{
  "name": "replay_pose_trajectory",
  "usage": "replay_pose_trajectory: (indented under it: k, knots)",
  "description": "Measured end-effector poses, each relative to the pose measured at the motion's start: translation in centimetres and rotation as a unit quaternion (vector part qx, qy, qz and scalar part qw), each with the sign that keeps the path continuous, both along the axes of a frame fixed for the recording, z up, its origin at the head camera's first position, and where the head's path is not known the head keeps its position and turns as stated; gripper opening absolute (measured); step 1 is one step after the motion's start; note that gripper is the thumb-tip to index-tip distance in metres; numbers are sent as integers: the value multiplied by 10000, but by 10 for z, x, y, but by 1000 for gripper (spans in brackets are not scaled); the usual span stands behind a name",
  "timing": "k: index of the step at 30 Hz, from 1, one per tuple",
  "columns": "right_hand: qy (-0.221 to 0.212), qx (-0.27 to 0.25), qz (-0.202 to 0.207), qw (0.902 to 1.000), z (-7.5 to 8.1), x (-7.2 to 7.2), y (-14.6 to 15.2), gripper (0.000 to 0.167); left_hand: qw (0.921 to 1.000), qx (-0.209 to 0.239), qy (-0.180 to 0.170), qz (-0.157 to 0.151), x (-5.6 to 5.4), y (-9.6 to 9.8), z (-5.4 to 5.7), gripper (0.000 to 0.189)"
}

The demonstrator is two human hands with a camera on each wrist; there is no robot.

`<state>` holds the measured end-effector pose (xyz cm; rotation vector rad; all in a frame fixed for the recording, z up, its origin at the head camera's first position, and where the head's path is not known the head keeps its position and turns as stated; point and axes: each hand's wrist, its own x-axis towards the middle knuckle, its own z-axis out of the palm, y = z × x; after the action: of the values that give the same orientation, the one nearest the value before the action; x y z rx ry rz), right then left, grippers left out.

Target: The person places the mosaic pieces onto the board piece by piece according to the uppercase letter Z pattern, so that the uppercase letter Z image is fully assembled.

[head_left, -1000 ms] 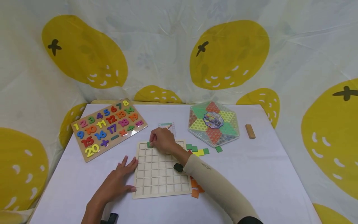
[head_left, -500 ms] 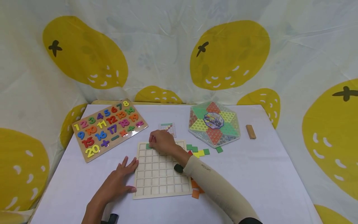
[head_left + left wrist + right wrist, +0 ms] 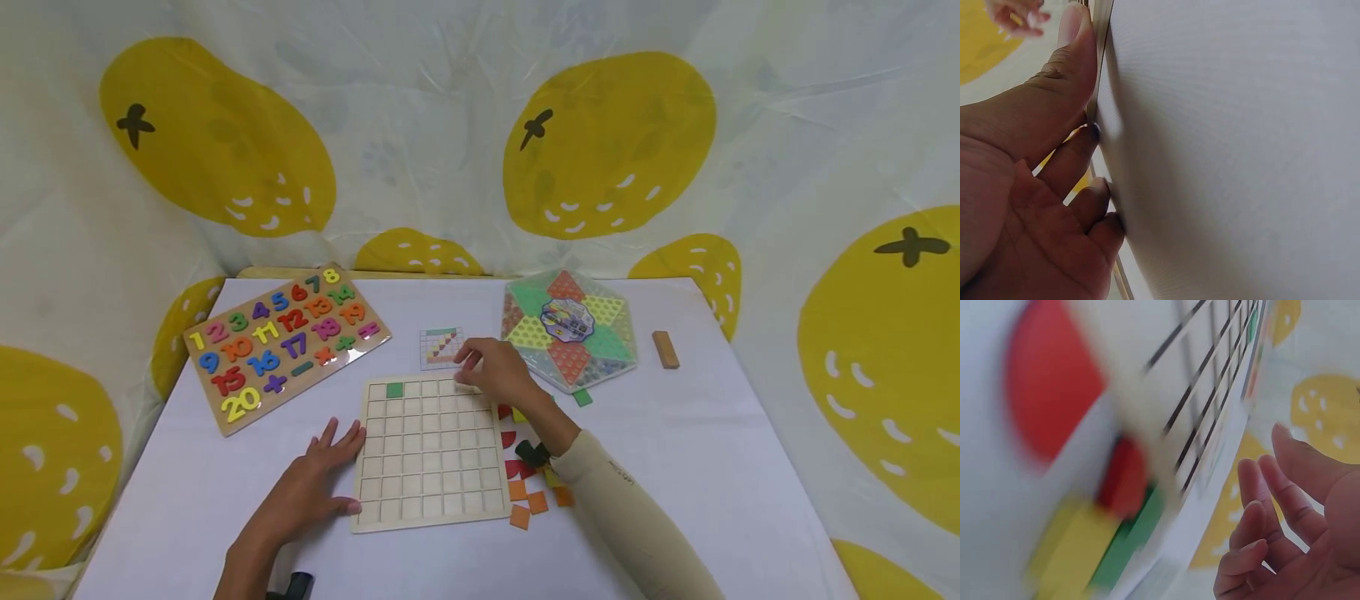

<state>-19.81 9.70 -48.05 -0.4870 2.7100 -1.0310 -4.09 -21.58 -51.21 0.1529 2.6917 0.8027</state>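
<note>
A pale wooden grid board (image 3: 431,458) lies flat in the head view, with one green square tile (image 3: 394,390) in its top row near the left corner. My left hand (image 3: 315,471) steadies the board's left edge, thumb and fingertips spread along it; the left wrist view shows the thumb (image 3: 1072,50) against the rim. My right hand (image 3: 498,371) is over the board's top right corner with nothing in its fingers, which are loosely bent in the right wrist view. Past the top edge lies a small printed pattern card (image 3: 438,346), partly behind the right hand.
Orange square tiles (image 3: 519,517), red pieces (image 3: 507,439) and yellow and green tiles lie along the board's right side, partly under the right arm. A number puzzle board (image 3: 285,350) is at the back left, a hexagonal Chinese checkers set (image 3: 570,333) behind, a wooden block (image 3: 665,350) at right.
My right hand has let go of the green tile, which now shows in the top row, and has moved right across the board. The left hand stays at the left edge.
</note>
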Motion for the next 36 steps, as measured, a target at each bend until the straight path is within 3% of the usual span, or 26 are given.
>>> replay_pose_trajectory:
  k: [9, 18, 28, 36]
  knots:
    - [-107, 820, -442, 9956, -7, 8, 44, 20, 10000, -35, 44, -2, 3, -2, 1, 111]
    - [-73, 1280, -338, 9912, -17, 9, 50, 18, 9999, 12, 91, -55, 2, -1, -1, 110]
    - [94, 815, -129, 9965, -7, 11, 50, 16, 10000, 47, 34, 14, 2, 0, -1, 110]
    - [105, 299, -49, 9995, 4, 12, 29, 17, 10000, 44, -8, 35, 1, 0, -1, 110]
